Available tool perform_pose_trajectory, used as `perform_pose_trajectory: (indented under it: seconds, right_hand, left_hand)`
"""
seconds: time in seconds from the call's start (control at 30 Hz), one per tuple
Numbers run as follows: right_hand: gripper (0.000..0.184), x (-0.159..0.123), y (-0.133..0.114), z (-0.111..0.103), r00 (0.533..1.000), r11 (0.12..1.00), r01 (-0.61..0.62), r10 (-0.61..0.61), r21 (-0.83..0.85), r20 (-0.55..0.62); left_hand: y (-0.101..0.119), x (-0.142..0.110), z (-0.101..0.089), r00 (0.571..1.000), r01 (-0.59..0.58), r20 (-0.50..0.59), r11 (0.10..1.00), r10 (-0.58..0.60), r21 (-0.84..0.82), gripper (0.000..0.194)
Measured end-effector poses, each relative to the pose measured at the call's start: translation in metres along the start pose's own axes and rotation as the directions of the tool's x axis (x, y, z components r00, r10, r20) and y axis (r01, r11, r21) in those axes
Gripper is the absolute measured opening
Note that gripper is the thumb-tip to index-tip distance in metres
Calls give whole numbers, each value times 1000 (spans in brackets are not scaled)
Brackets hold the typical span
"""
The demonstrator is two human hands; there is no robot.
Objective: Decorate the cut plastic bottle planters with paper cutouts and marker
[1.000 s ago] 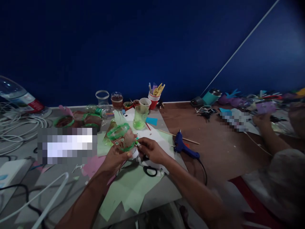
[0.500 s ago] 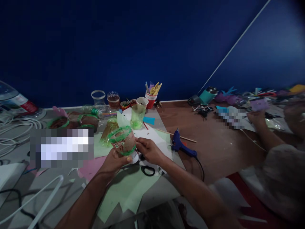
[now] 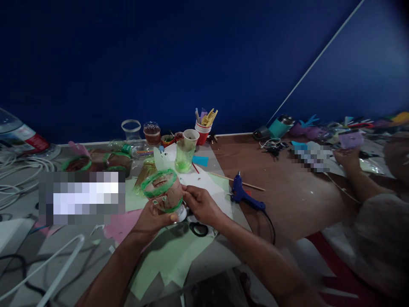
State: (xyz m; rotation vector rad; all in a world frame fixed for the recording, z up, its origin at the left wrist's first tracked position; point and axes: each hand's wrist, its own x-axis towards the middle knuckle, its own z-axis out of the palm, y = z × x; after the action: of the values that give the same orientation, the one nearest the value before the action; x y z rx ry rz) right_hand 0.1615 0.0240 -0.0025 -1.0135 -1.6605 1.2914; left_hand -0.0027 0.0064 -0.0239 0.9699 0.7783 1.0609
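My left hand is wrapped round the lower left side of a craft cup, brown with green bands at its rim and base. The cup is tilted, its opening towards the upper left, and a white cap-like piece sits under it. At the cup's right side, my right hand has its thumb and fingers pinched together against the wall. Whatever lies in that pinch is hidden. Black-handled scissors rest below my right hand on pale green paper.
A blue glue gun and a wooden stick lie to the right. Behind stand a green-tinted clear cup and red cups holding yellow plastic cutlery. White cables coil at left. Another person's hand works at far right.
My right fingers, apart from the cup with a small green piece in them a second ago, now press on its side. The cup has turned slightly, and the view has shifted a little.
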Motion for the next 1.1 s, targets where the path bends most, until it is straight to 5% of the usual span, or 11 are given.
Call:
perform_pose_trajectory:
  seconds: [0.17,0.47,0.6,0.8,0.93,1.1]
  right_hand:
    - [38,0,0,2,999,999,-31,32,23,-16]
    - [42,2,0,-6,983,984,-135,117,117,144]
    - [38,3,9,-6,986,968,-159,147,196,77]
    - [27,10,19,-14,942,863,-52,210,502,-262]
    - [25,13,24,-13,948,813,-37,213,582,-238]
    - [26,15,22,-8,955,721,-20,219,692,-200]
  left_hand:
    - [2,1,-1,1000,-12,-1,1000,12,-9,60]
    - [5,2,2,998,-46,-56,998,43,-46,59]
    - [13,3,4,997,-34,-76,999,32,-16,58]
    - [11,3,14,1000,10,-30,1000,-10,1,68]
    - [4,0,20,981,86,169,993,-98,76,60]
    - [1,-1,15,982,94,146,982,-118,163,51]
